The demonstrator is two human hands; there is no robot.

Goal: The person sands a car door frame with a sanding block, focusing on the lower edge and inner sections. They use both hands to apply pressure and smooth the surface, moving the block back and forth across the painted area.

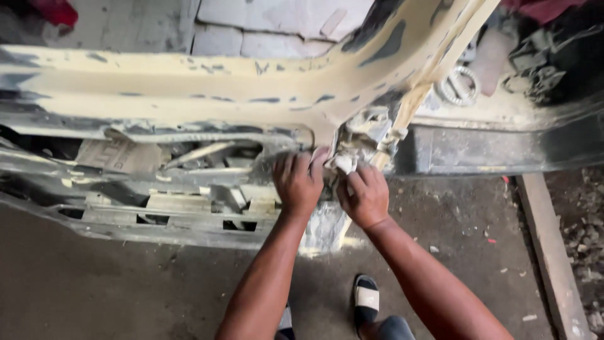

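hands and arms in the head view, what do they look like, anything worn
Both arms are bare as far up as the frame shows: no sleeves, gloves, watch or rings visible. The left hand and right hand look dusted with pale powder around the fingers.

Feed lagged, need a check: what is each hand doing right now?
Left hand: closed, fingers pressed on the putty-coated car body panel; anything held cannot be told.
Right hand: closed on a small white wad.
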